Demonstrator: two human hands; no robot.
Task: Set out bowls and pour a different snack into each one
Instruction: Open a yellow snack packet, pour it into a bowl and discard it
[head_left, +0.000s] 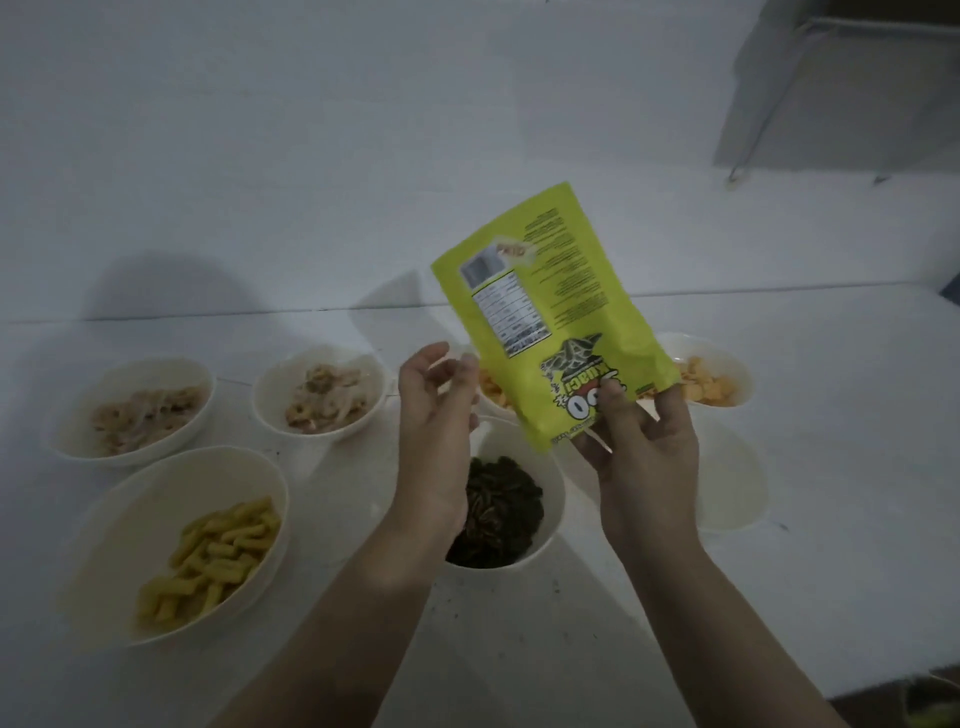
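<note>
Right hand (644, 441) gripping upturned green packet (545, 312), left hand (436, 421) loose beside, seemingly seed bowl (550, 499) beneath

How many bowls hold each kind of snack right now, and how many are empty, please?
Pale ring snacks: 2
Yellow sticks: 1
Dark seeds: 1
Orange crackers: 2
Empty bowl: 1
Total bowls: 7

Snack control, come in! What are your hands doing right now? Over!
Right hand shut on upside-down green seed bag. Left hand open beside it. Bowl of dark seeds filled below. Far-right bowl empty. Nothing blocking.
</note>
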